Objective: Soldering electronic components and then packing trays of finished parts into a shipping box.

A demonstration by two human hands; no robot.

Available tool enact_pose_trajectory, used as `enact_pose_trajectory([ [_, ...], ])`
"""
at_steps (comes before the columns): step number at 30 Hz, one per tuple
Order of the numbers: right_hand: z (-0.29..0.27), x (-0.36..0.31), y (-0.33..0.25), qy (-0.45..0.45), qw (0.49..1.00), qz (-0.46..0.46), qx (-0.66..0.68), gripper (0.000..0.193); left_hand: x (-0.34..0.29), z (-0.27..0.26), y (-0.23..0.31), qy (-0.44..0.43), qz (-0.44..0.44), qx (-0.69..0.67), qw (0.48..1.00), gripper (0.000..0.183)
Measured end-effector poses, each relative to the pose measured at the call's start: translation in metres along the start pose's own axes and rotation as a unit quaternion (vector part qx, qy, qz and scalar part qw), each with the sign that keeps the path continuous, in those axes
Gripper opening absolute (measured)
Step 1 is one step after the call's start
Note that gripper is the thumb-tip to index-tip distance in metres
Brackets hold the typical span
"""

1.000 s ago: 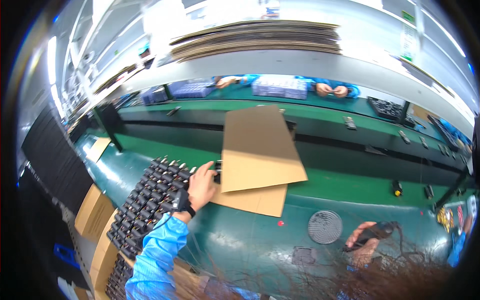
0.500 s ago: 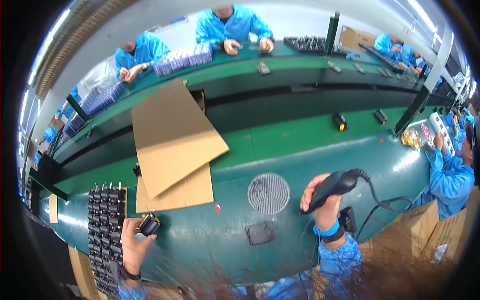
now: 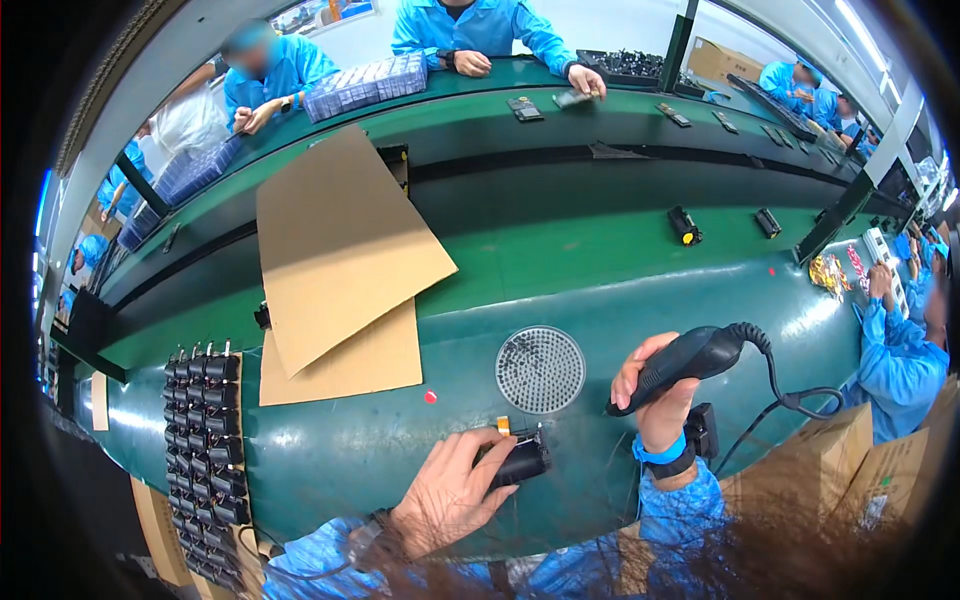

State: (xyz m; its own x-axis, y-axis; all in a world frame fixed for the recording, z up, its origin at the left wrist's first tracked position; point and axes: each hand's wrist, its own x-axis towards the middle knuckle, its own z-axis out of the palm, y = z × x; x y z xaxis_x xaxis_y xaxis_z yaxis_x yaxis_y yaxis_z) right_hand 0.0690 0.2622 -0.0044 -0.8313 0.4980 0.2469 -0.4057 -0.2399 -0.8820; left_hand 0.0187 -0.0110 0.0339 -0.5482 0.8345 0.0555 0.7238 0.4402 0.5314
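Observation:
My left hand (image 3: 455,490) is closed around a black block-shaped part (image 3: 522,462) low over the near middle of the bench. A small orange tab (image 3: 503,425) and thin metal pins stick up from it. My right hand (image 3: 655,395) grips a black corded handheld tool (image 3: 690,368), its narrow end pointing down and left toward the bench. From the tool's rear a coiled cord (image 3: 768,365) loops away to the right. Between the hands, a bit farther off, lies a round grey ribbed disc (image 3: 541,370). The dark square pad is hidden by the left hand and part.
Rows of black parts (image 3: 205,440) stand on a board at left. Cardboard sheets (image 3: 350,250) lie on the bench. Two black parts (image 3: 685,226) sit on the green strip. Cardboard boxes (image 3: 800,455) stand at right. Co-workers in blue (image 3: 490,30) sit across the line.
My left hand has carried the black part from beside the rows rightward to the bench middle. My right hand holds the tool in nearly the same place. Across, a co-worker's hand reaches onto a flat part.

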Motion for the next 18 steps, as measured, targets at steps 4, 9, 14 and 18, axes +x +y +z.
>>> enact_pose_trajectory([
  [4, -0.002, -0.003, 0.0, 0.004, 1.0, 0.001, -0.003, 0.089, 0.004, 0.006, 0.001, -0.003, 0.003, 0.036, 0.999, 0.061],
  [9, -0.002, -0.003, 0.0, -0.01, 1.0, -0.003, -0.002, 0.09, 0.006, 0.01, -0.006, 0.012, 0.013, -0.006, 1.0, 0.062],
  [14, -0.003, -0.001, 0.0, -0.015, 0.999, -0.014, -0.037, 0.089, 0.013, 0.013, -0.004, 0.023, 0.02, -0.01, 0.999, 0.062],
  [18, -0.003, -0.002, 0.0, 0.008, 1.0, -0.001, 0.004, 0.091, 0.017, 0.011, 0.0, 0.023, 0.016, 0.033, 0.999, 0.062],
])
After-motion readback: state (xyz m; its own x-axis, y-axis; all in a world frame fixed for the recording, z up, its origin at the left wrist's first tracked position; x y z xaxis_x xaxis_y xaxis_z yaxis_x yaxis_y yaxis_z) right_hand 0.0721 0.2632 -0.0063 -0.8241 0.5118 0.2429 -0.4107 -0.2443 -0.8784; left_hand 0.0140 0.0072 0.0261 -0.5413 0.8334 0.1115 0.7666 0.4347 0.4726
